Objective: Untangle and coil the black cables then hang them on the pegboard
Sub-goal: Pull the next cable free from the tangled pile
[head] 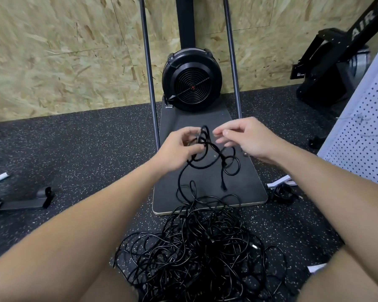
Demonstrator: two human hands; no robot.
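Dead centre, left hand (179, 147) gripping a knotted loop of black cable (207, 149), fingers curled round it. Right hand (244, 138) at two o'clock of that knot, just beside it, fingers loosely curled with thumb and forefinger nearly meeting; cannot tell whether pinching a strand. Strand trailing down to six o'clock into one big tangled pile of cables (196, 253) on speckled rubber floor (74, 149). Pile overlapping near edge of dark platform (244, 188). Two upright poles (147, 68) flanking one round fan housing (191, 79) at twelve o'clock. White pegboard (362, 131) leaning at three o'clock, well apart from pile. One small coiled bundle (282, 192) near platform's right corner. Open floor out at nine o'clock.
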